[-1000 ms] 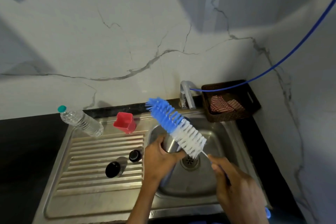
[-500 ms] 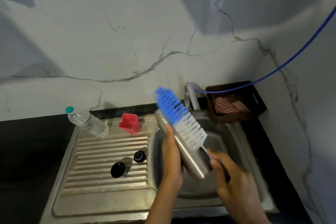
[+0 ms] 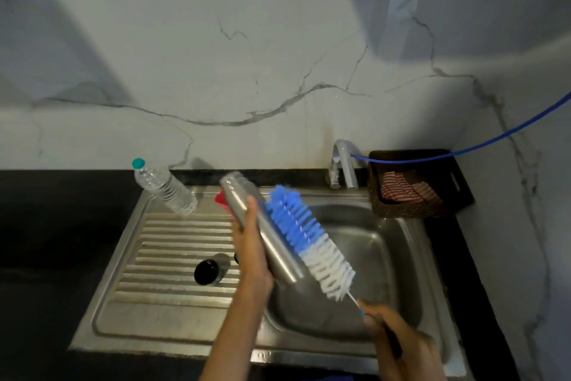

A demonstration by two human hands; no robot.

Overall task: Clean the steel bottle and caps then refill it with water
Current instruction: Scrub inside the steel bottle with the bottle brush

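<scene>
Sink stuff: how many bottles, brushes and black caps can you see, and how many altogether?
Bottles: 2, the steel bottle held by the left hand and the plastic water bottle.
Brushes: 1, the blue and white bottle brush held by the right hand.
Black caps: 2, the big black cap and a small one mostly hidden behind the hand.
Total: 5

At centre frame the steel bottle (image 3: 262,232) and the bottle brush (image 3: 309,238) lie tilted across the left of the sink basin (image 3: 380,251), leaving its right half open. On the draining board (image 3: 160,257), left of centre, a black cap (image 3: 206,271) sits mid-ridges and a plastic bottle (image 3: 163,187) blocks the upper corner (the ribbed lower stretch lies bare). The tap (image 3: 343,164) and wicker basket (image 3: 414,186) crowd the upper right.
</scene>
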